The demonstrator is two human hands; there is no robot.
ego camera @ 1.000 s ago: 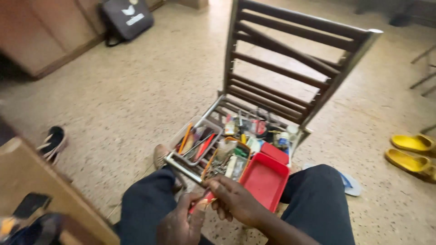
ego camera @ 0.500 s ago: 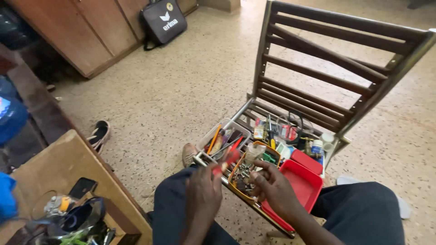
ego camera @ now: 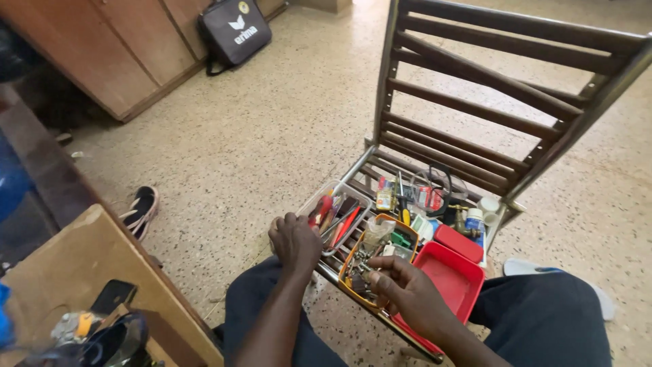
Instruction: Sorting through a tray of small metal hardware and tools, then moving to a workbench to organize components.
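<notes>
Left hand [ego camera: 294, 241] sits curled, knuckles up, on the near-left corner of the chair seat, against the clear tray [ego camera: 337, 216] of red-handled tools; can't tell if it grips anything. Right hand [ego camera: 407, 292] is over the orange-rimmed tray [ego camera: 353, 261] of small metal parts at the seat's front edge, fingers bent and pinched together on something small among the parts; what it is, too small to tell. Red tub [ego camera: 449, 282] lies just beside the right hand, at the near-right corner of the seat. Behind these, toward the slatted chair back [ego camera: 475, 102]: small bottles, a red lid, assorted bits. Black bag [ego camera: 234, 30] on the floor well off, by the wooden cabinet.
</notes>
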